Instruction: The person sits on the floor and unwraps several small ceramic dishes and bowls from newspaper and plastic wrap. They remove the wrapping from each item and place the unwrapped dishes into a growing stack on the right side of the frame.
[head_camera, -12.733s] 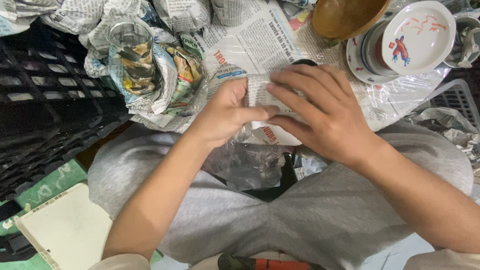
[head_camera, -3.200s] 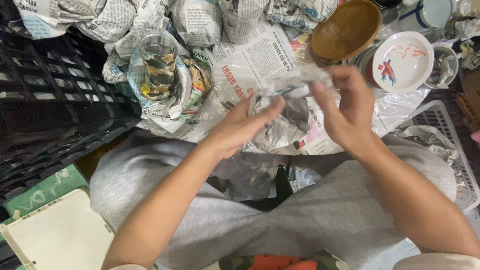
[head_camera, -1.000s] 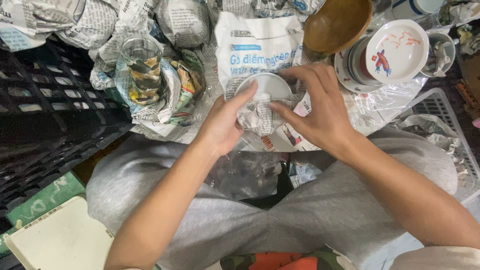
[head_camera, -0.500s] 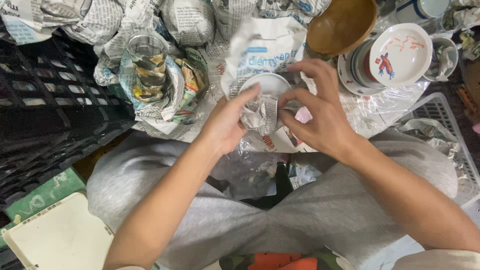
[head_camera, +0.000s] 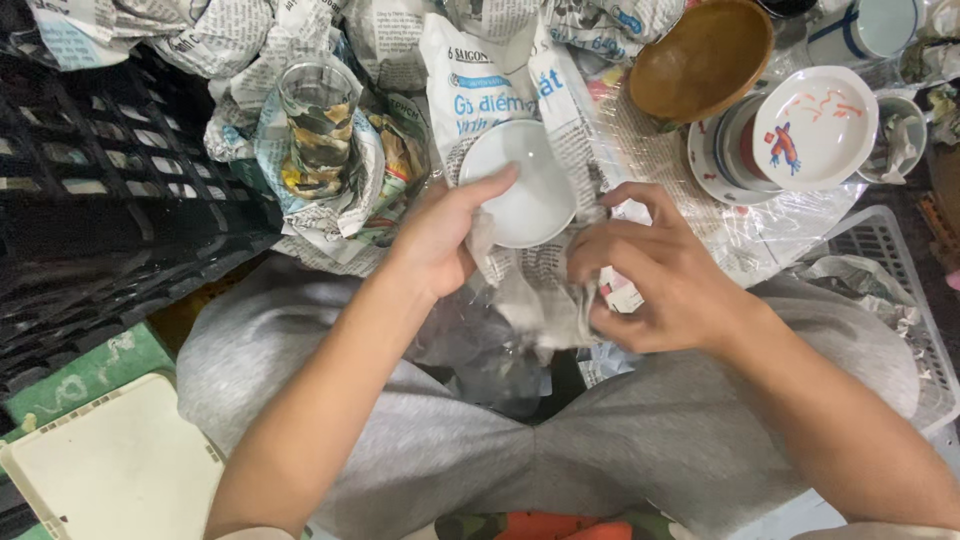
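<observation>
A small white dish (head_camera: 520, 195) lies half bared on a sheet of newspaper (head_camera: 470, 95) in front of my crossed legs. My left hand (head_camera: 440, 235) grips the dish at its left rim, with the index finger stretched across the rim. My right hand (head_camera: 650, 270) is closed on the crumpled newspaper at the dish's lower right and holds it pulled away from the dish.
A drinking glass (head_camera: 318, 125) stands in newspaper at the left, beside a black plastic crate (head_camera: 90, 200). A brown wooden bowl (head_camera: 705, 60), stacked painted saucers (head_camera: 810, 125) and a cup (head_camera: 860, 30) lie at the upper right. A white basket (head_camera: 885, 260) is at the right.
The newspaper bundle has been opened. The paper has come off the white dish, which now lies bare, and my right hand has drawn the paper down to the right.
</observation>
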